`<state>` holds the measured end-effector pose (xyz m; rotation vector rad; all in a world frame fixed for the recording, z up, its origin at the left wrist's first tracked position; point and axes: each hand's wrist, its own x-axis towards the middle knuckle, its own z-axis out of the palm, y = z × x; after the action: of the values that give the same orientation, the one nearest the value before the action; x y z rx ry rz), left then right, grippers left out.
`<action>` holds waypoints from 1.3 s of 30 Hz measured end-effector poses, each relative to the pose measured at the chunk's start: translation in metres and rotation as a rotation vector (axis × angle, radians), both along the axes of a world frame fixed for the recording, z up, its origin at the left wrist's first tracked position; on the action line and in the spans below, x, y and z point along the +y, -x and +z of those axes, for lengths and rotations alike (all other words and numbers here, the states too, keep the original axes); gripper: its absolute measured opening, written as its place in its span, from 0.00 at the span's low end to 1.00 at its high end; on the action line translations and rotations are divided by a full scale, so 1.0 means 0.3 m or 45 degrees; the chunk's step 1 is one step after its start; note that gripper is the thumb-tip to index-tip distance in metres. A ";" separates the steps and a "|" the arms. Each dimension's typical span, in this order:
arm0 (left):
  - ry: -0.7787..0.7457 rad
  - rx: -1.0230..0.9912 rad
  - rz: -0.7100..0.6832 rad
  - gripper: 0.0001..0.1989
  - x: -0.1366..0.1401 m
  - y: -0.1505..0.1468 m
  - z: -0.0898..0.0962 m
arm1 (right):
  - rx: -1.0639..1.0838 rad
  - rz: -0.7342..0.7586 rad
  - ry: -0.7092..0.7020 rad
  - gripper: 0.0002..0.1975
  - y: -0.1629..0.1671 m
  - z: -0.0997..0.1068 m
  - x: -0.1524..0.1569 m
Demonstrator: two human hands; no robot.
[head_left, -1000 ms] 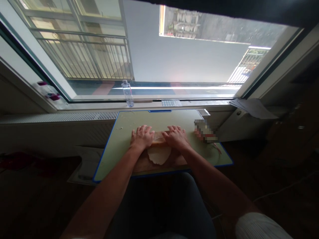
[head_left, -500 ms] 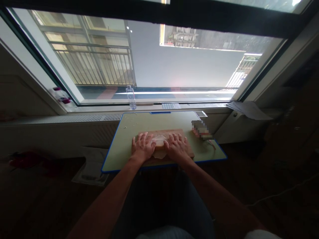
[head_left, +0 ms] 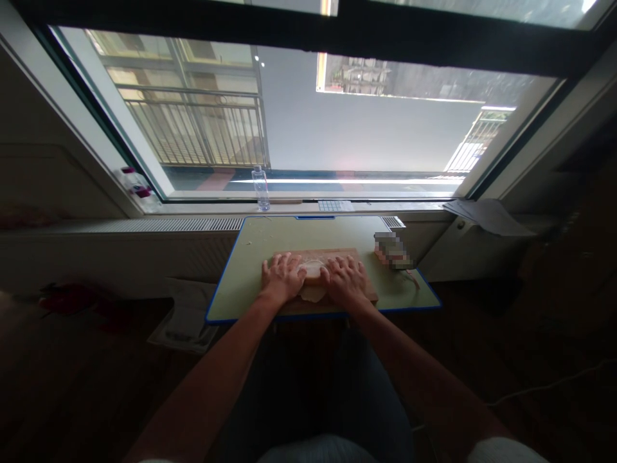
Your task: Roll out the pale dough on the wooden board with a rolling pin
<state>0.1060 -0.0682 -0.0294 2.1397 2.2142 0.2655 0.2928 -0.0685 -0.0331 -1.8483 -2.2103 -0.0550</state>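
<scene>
My left hand (head_left: pixel 283 276) lies flat, fingers stretched forward, on the left side of what looks like a pale rolling pin (head_left: pixel 313 272). My right hand (head_left: pixel 345 278) rests the same way on the right side, fingers a little spread. Only the middle of the pin shows between my thumbs; its ends are hidden under my palms. A thin pale sheet of dough (head_left: pixel 313 294) lies beneath it, showing on the near side, with a whitish edge on the far side. The dough is on a wooden cutting board (head_left: pixel 347 253).
The board sits on a small blue-edged table (head_left: pixel 241 283). A blurred-out object (head_left: pixel 393 251) is at its right, crumbs at the far left. Behind, a clear bottle (head_left: pixel 261 190) and a keypad-like item (head_left: pixel 336 206) stand on the windowsill; papers (head_left: pixel 486 215) lie at right.
The view has shifted slightly, so the table and window sit further right. My hands remain on the pin, with little visible movement over the board.
</scene>
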 end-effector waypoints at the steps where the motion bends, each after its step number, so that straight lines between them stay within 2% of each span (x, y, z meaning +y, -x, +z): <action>1: 0.001 -0.006 -0.003 0.30 0.010 0.000 0.001 | -0.006 0.002 0.001 0.28 0.000 0.003 0.010; 7: 0.034 -0.020 0.001 0.30 0.072 0.007 -0.001 | -0.014 0.013 0.010 0.28 -0.002 0.001 0.089; 16: 0.142 -0.058 -0.023 0.33 0.182 0.026 0.008 | 0.050 0.001 0.146 0.33 0.002 0.025 0.213; 23: 0.099 -0.046 -0.031 0.31 0.270 0.038 0.017 | 0.118 -0.012 0.162 0.33 0.016 0.028 0.329; 28: -0.024 -0.032 0.004 0.26 0.320 0.034 0.027 | 0.187 -0.041 0.176 0.32 0.027 0.026 0.394; 33: -0.031 -0.014 0.034 0.23 0.339 0.030 0.034 | 0.203 -0.053 0.201 0.31 0.030 0.033 0.407; 39: 0.000 -0.017 -0.011 0.24 0.287 0.027 0.040 | 0.171 -0.050 0.220 0.31 0.015 0.032 0.347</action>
<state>0.0981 0.0178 -0.0174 2.1405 2.1974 0.2788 0.2883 0.0356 -0.0234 -1.9214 -2.1462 0.2536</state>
